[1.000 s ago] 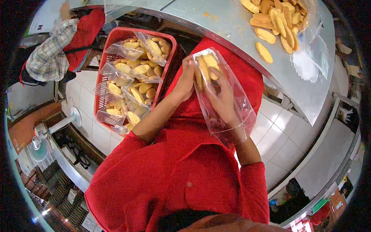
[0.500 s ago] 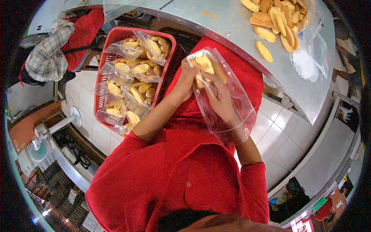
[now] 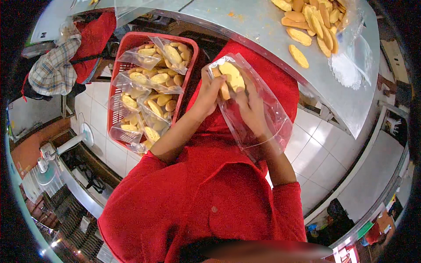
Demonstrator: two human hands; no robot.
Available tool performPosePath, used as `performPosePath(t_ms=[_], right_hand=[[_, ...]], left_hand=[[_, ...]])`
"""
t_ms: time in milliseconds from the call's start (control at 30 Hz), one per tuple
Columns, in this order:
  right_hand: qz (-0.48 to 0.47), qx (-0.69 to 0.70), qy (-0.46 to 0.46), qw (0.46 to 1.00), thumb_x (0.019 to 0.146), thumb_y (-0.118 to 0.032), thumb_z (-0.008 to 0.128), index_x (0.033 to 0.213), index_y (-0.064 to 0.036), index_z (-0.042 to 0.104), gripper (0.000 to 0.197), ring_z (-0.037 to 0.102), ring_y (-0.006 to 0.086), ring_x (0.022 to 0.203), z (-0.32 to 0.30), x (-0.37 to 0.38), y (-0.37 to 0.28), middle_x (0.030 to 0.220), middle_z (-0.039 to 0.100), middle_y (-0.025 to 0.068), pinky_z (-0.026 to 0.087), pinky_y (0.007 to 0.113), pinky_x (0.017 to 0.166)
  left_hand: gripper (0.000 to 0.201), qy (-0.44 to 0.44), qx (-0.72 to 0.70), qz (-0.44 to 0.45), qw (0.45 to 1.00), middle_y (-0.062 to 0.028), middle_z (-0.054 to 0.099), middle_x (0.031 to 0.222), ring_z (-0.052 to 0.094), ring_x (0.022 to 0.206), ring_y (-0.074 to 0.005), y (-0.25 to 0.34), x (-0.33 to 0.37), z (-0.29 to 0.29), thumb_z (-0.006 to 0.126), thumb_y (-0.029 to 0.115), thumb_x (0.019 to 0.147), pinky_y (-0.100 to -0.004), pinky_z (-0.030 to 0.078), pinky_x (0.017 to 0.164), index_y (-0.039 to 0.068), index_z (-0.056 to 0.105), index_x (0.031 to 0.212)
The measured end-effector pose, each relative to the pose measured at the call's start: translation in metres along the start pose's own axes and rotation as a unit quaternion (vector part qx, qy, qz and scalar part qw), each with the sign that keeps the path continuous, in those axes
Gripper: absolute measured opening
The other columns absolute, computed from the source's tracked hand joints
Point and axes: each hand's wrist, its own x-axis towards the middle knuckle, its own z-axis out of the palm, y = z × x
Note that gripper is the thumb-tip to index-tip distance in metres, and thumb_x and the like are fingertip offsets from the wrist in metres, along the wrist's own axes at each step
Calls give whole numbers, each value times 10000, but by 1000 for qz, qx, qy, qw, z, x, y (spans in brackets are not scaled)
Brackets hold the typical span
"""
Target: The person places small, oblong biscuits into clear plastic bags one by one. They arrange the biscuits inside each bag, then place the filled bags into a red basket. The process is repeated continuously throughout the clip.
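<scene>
A clear plastic bag point(image 3: 277, 117) lies over my lap, its mouth round my right forearm. Inside it are oval yellow-topped bread slices point(image 3: 231, 75) and a white lace-edged paper point(image 3: 226, 59) at the far end. My left hand point(image 3: 208, 95) grips that end of the bag from the side, thumb against a slice. Reaching within the bag, my right hand point(image 3: 251, 105) has its fingertips at the near end of the top slice; whether it grips the slice is unclear through the plastic. Part of the left fingers is hidden behind the bag.
At my left stands a red plastic basket point(image 3: 196, 57) with several filled bags point(image 3: 153, 105). Across the metal table point(image 3: 245, 26), far right, lie a pile of loose slices point(image 3: 318, 19) and white lacy papers point(image 3: 346, 72). A person in a plaid shirt point(image 3: 55, 65) is at the far left.
The slices in the bag have turned, and the top one shows more fully. My right fingers have drawn back slightly toward me; the left thumb rests on a slice.
</scene>
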Motion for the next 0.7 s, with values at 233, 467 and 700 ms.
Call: performPosePath(t_ms=[233, 467, 700], right_hand=[[140, 164, -17, 976, 982, -170, 485, 1335, 20, 469, 401, 490, 259, 1236, -10, 6, -19, 1307, 535, 181, 360, 337, 1038], [60, 110, -46, 991, 1002, -186, 457, 1368, 19, 436, 420, 431, 227, 1294, -5, -1, -6, 1368, 496, 168, 287, 317, 1092], [16, 125, -141, 982, 1025, -228, 400, 1389, 34, 394, 449, 399, 235, 1319, 3, -4, 12, 1410, 450, 168, 271, 319, 1101]], left_hand=[[509, 23, 193, 68, 979, -95, 467, 1216, 490, 1109, -187, -3, 5, -10, 587, 258, 934, -323, 400, 977, 24, 334, 1308], [472, 7, 300, 139, 944, -102, 468, 1224, 486, 1102, -178, 26, -5, 3, 554, 224, 952, -311, 385, 990, 2, 371, 1326], [614, 21, 224, 101, 969, -117, 473, 1158, 508, 1071, -176, 27, -5, 11, 664, 92, 836, -297, 460, 899, 12, 270, 1301]])
